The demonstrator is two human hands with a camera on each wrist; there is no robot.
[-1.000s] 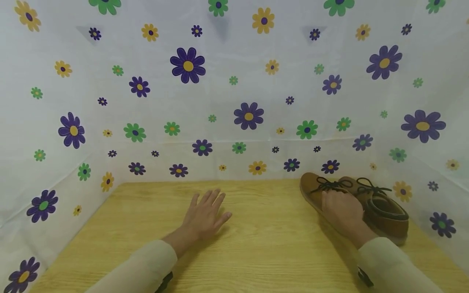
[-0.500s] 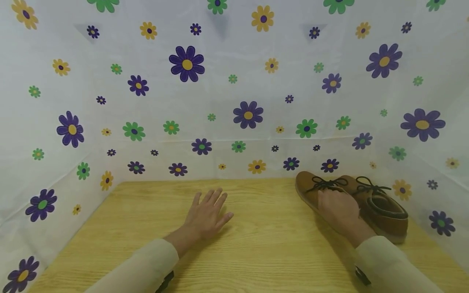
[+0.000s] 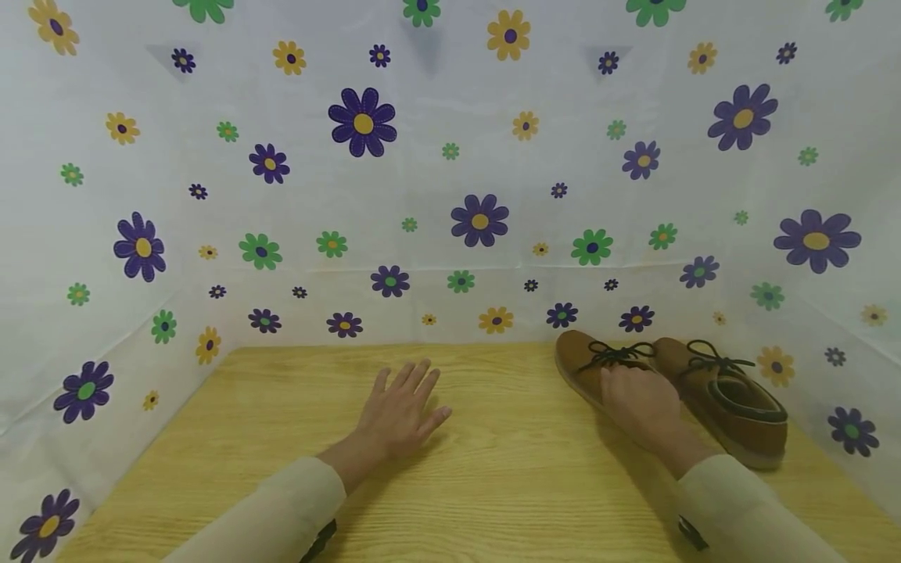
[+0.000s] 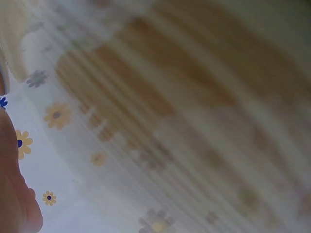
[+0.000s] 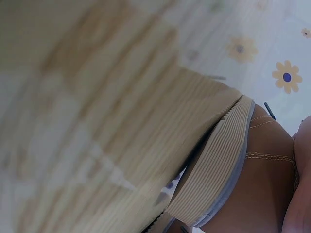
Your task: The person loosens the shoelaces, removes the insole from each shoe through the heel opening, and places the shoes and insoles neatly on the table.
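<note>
While the right hand (image 3: 640, 403) grips a brown shoe (image 3: 579, 361) (second shoe (image 3: 753, 436) just to that hand's right), the left hand (image 3: 398, 418), splayed, holds nothing over the counter (image 3: 493, 477).

A brown shoe (image 3: 579, 353), its dark laces tied, its pale sole edge ribbed, is just beside the matching shoe (image 3: 748, 418), toes toward the back of the table (image 3: 493, 477).

Booth (image 3: 42, 234) walled in flowered sheeting (image 3: 422, 184)
</note>
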